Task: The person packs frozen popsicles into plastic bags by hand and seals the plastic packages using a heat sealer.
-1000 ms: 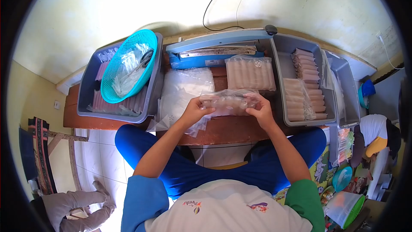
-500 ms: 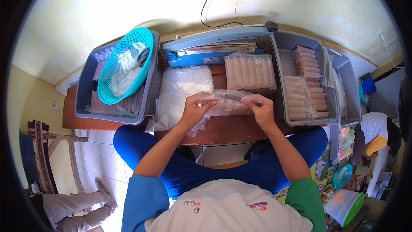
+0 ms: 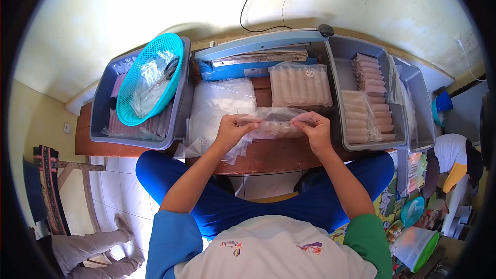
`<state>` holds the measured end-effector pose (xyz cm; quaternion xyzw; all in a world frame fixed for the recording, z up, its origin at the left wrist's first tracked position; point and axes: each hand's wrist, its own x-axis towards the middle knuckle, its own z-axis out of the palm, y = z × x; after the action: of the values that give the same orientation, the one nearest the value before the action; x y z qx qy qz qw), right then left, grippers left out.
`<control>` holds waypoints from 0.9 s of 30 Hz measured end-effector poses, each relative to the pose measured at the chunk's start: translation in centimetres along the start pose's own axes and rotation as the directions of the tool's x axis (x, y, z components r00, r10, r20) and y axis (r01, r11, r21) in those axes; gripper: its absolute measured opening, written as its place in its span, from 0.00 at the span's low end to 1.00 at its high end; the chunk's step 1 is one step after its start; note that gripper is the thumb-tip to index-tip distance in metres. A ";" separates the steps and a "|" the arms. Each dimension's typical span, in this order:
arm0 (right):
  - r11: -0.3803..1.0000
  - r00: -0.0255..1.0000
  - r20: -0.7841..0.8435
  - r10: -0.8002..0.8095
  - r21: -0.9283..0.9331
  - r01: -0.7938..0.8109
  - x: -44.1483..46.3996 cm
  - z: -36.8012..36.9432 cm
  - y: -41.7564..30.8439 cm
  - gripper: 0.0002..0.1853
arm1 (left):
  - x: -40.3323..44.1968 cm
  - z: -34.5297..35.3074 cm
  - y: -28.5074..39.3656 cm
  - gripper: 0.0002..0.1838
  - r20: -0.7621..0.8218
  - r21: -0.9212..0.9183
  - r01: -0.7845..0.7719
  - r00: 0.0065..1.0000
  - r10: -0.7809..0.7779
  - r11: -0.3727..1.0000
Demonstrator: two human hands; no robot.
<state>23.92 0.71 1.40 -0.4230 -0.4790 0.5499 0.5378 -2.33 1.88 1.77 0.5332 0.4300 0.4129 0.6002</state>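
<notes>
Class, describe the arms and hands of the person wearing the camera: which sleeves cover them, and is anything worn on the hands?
The left sleeve is blue and the right sleeve green; both are short, on a pale shirt. The left hand and right hand are ungloved, and no watch or bracelet shows.

Fingers (image 3: 251, 126) now closer together on the bag (image 3: 275, 130)

Whitish bag (image 3: 275, 126), turquoise basket (image 3: 160, 44), blue sealer (image 3: 232, 72), grey tub (image 3: 343, 70), pinkish tubes (image 3: 301, 87), reddish-brown table (image 3: 271, 158)
</notes>
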 end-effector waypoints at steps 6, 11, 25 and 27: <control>0.999 1.000 0.014 0.025 -0.027 -0.025 -0.1 -0.4 0.1 0.05 | -0.1 -0.8 0.2 0.09 -0.039 0.132 -0.006 0.999 0.011 0.991; 0.998 0.999 0.042 0.003 -0.060 -0.001 0.0 -0.7 0.2 0.07 | -0.1 -1.3 -0.1 0.08 -0.035 0.161 -0.072 0.996 0.079 0.984; 0.985 0.959 0.270 0.092 -0.165 -0.048 -0.4 -2.2 0.8 0.25 | -0.3 -3.5 -0.8 0.12 0.100 0.102 -0.096 0.991 0.086 0.990; 0.952 0.970 0.239 0.055 -0.305 0.021 -0.5 -2.1 1.3 0.26 | -0.4 -3.1 -0.8 0.23 0.165 0.029 -0.065 0.985 0.059 0.997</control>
<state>25.78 0.43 -0.29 -0.4342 -0.6172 0.5216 0.3981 -5.37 2.34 0.79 0.5887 0.3694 0.3788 0.6112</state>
